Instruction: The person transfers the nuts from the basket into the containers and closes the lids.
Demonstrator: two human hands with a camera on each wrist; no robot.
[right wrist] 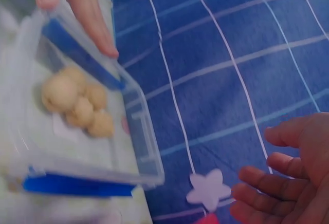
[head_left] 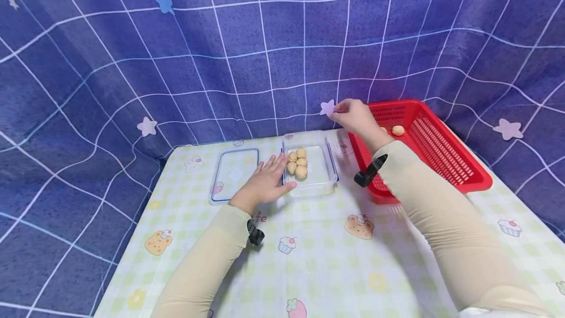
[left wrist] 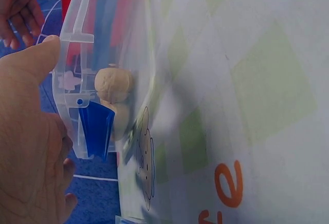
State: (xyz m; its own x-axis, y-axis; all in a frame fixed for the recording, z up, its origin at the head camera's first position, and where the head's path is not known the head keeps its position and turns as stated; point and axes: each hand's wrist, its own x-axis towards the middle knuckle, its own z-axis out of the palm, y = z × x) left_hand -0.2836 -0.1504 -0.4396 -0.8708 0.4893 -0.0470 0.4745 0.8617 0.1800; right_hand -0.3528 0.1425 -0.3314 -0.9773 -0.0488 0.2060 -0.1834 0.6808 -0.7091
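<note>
A clear container (head_left: 320,186) with blue side clips (left wrist: 97,129) holds several round tan walnut-like pieces (head_left: 301,172), grouped at its left side in the head view. My left hand (head_left: 262,184) rests against the container's left rim, fingers spread and extended; the left wrist view shows the thumb of that hand (left wrist: 31,106) at the rim. My right hand (head_left: 356,120) hangs in the air between the container and the red basket (head_left: 478,180). In the right wrist view the right hand (right wrist: 288,183) has loosely bent fingers and nothing in them.
The blue-edged lid (head_left: 234,176) lies flat left of the container. More tan pieces (head_left: 398,130) are at the back of the basket, partly hidden by my right arm. A blue star-patterned curtain (head_left: 265,38) rises behind the table, which has a checked cloth (head_left: 326,269).
</note>
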